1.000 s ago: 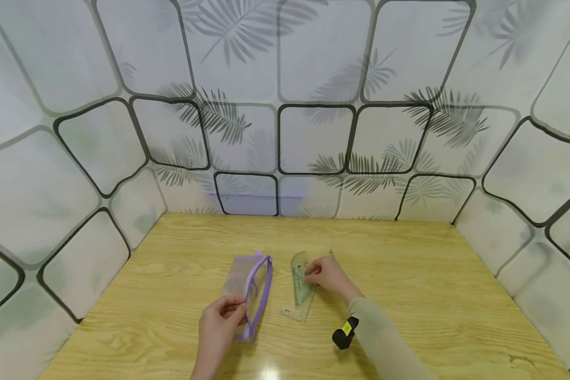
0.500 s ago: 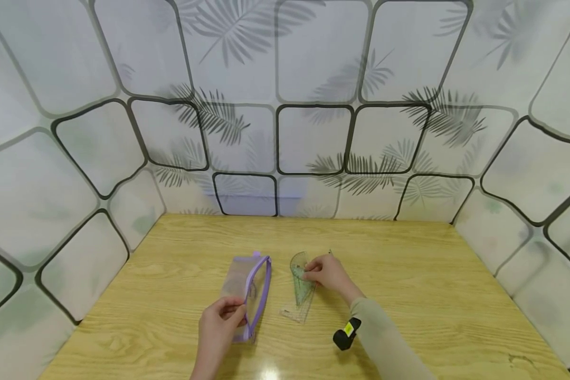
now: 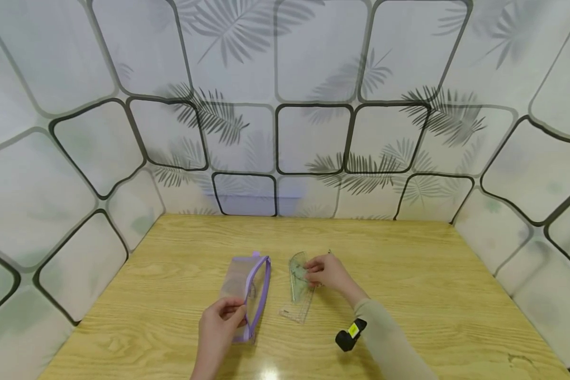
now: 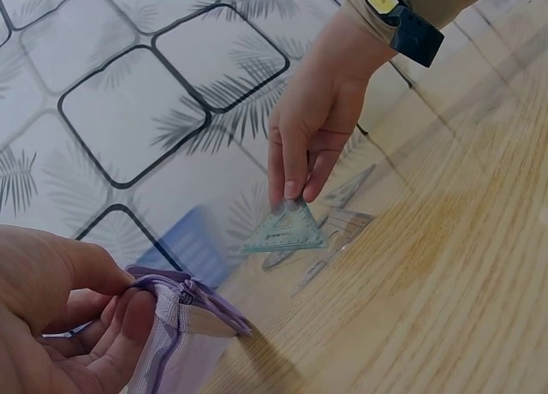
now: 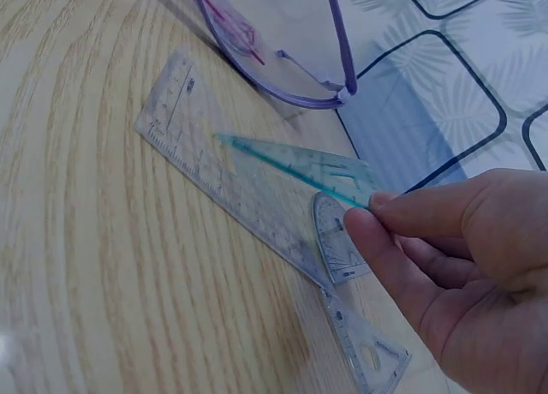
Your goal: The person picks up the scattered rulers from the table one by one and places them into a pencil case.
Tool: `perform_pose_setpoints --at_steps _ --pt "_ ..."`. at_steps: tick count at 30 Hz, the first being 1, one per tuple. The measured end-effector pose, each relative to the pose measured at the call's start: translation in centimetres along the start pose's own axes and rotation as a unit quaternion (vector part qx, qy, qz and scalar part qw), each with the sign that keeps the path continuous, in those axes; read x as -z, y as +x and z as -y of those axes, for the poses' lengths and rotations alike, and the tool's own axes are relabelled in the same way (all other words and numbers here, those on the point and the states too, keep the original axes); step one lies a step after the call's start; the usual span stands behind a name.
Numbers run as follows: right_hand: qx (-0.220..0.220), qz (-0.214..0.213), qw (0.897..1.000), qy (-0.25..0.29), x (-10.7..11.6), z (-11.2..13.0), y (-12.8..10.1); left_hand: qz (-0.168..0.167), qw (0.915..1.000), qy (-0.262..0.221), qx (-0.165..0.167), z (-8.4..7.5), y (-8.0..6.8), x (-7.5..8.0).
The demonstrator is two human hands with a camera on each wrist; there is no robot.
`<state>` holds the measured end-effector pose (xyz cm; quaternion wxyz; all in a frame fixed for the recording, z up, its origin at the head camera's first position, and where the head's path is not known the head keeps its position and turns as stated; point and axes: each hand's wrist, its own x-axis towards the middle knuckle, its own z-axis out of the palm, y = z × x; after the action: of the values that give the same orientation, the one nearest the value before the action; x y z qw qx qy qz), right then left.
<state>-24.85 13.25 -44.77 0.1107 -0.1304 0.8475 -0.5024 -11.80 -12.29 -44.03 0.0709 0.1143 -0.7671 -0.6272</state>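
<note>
My left hand [image 3: 220, 319] pinches the edge of a see-through pencil pouch [image 3: 235, 279] with a purple zip, its mouth gaping to the right. Between the thumb and forefinger of my right hand [image 5: 479, 257] is a green set square [image 5: 291, 167], tilted and raised at the pinched corner. Below it on the table lie a clear ruler [image 5: 193, 146], a small protractor [image 5: 338, 240] and a clear set square [image 5: 372, 347]. The left wrist view shows the green set square [image 4: 285, 229] hanging from the fingertips.
Something pink-red [image 5: 235, 30] shows inside the pouch. A black band device [image 3: 351, 335] sits on the right wrist. The wooden table [image 3: 408, 295] meets patterned fabric walls [image 3: 313, 137] at the back and both sides.
The green set square has come up and tilted in my right hand, shifting slightly left off the ruler. My left hand keeps its pinch on the pouch, which stays in place.
</note>
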Motion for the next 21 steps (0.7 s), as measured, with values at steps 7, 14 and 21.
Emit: perform_pose_setpoints --at_steps 7,14,21 --pt "0.004 0.019 1.0 0.006 0.26 0.1 -0.17 -0.001 1.0 -0.003 0.0 0.05 0.06 -0.02" --pt "-0.011 0.016 1.0 0.016 0.15 0.44 -0.32 0.0 1.0 0.0 -0.001 0.0 0.04 -0.02" --pt "-0.01 0.012 1.0 0.024 -0.08 0.62 -0.23 0.001 1.0 -0.002 0.002 -0.2 0.02 -0.13"
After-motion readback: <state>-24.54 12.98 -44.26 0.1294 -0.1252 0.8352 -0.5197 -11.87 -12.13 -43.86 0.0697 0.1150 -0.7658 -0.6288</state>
